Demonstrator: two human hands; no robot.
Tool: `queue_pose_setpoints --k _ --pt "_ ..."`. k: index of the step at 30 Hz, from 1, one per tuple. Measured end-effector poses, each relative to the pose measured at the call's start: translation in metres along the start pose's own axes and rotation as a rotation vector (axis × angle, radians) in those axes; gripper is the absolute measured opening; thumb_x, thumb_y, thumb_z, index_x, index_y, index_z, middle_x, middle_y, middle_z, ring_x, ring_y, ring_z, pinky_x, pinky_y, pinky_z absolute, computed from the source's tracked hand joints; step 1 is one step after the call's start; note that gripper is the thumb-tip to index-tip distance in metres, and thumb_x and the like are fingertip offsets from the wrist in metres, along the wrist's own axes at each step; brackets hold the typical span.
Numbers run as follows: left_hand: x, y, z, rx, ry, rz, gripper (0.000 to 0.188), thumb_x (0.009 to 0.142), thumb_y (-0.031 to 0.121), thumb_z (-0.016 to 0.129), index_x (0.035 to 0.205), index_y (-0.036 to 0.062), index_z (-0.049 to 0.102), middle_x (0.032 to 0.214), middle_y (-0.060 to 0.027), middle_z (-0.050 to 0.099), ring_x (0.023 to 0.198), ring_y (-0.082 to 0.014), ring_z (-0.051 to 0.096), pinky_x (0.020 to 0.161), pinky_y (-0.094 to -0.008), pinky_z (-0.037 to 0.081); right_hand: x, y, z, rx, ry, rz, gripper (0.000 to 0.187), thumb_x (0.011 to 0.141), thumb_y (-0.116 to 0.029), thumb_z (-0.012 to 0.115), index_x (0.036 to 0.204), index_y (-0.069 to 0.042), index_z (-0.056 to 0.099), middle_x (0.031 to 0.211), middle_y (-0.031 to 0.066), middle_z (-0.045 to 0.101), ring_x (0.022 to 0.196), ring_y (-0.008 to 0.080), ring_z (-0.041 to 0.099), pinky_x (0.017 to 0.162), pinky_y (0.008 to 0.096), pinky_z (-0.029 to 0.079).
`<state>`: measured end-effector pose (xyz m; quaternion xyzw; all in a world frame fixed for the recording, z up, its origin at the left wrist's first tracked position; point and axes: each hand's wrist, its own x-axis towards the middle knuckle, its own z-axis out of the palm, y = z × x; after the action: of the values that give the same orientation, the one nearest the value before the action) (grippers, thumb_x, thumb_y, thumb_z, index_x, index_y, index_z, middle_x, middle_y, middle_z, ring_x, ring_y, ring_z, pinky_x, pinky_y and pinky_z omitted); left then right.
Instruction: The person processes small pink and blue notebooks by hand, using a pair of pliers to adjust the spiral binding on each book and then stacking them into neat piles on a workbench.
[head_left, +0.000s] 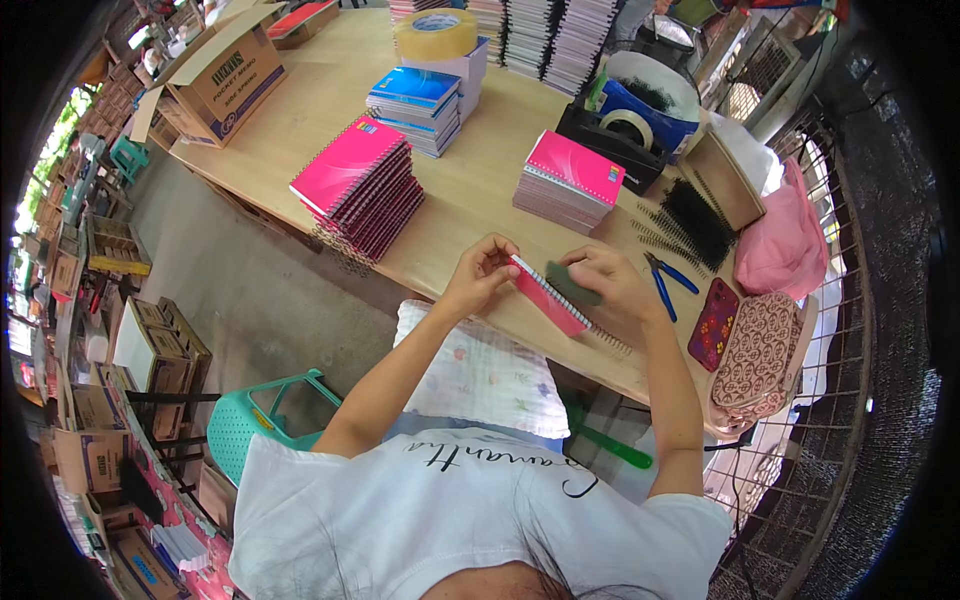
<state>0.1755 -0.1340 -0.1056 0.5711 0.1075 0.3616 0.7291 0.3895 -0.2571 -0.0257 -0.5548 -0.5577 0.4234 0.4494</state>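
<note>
Near the table's front edge, my left hand (483, 274) pinches the upper end of a small pink notebook (543, 302), which is tilted with its punched edge up. A thin metal spiral coil (610, 341) runs along that edge and sticks out past the lower end. My right hand (612, 284) is closed on a dark green flat piece (574, 282) beside the coil; whether the piece touches the coil I cannot tell. Left of my hands rises a stack of spiral-bound pink notebooks (358, 185). Beyond them sits a stack of pink-covered pads (570, 182).
Blue-handled pliers (661, 284), dark loose coils (694, 218) and a red phone (713, 323) lie to the right, near a patterned pouch (757, 347). Farther back are a black tape dispenser (608, 140), blue notebooks (414, 100) and a tape roll (436, 35). A cardboard box (225, 90) stands far left.
</note>
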Motion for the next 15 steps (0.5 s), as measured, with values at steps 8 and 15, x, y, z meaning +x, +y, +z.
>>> queue_pose_setpoints --k 8,15 --pt "0.005 0.005 -0.001 -0.111 -0.039 -0.102 0.026 0.081 -0.008 0.067 0.101 0.0026 0.055 0.094 -0.0018 0.059 0.088 -0.0090 0.058 0.075 -0.0234 0.052 0.014 -0.025 0.008 -0.389 0.031 0.074 0.039 0.091 -0.031 0.062 0.097 0.007 0.068 0.101 0.0093 0.066 0.093 0.0154 0.060 0.081 0.0281 0.046" --pt "0.005 0.005 0.005 -0.124 -0.027 -0.116 0.034 0.080 -0.007 0.069 0.107 0.0035 0.052 0.097 -0.0018 0.058 0.089 -0.0096 0.058 0.079 -0.0239 0.050 0.027 -0.002 0.014 -0.435 0.021 0.032 0.038 0.088 -0.033 0.066 0.104 0.002 0.070 0.110 0.0160 0.065 0.100 0.0267 0.062 0.087 0.0336 0.047"
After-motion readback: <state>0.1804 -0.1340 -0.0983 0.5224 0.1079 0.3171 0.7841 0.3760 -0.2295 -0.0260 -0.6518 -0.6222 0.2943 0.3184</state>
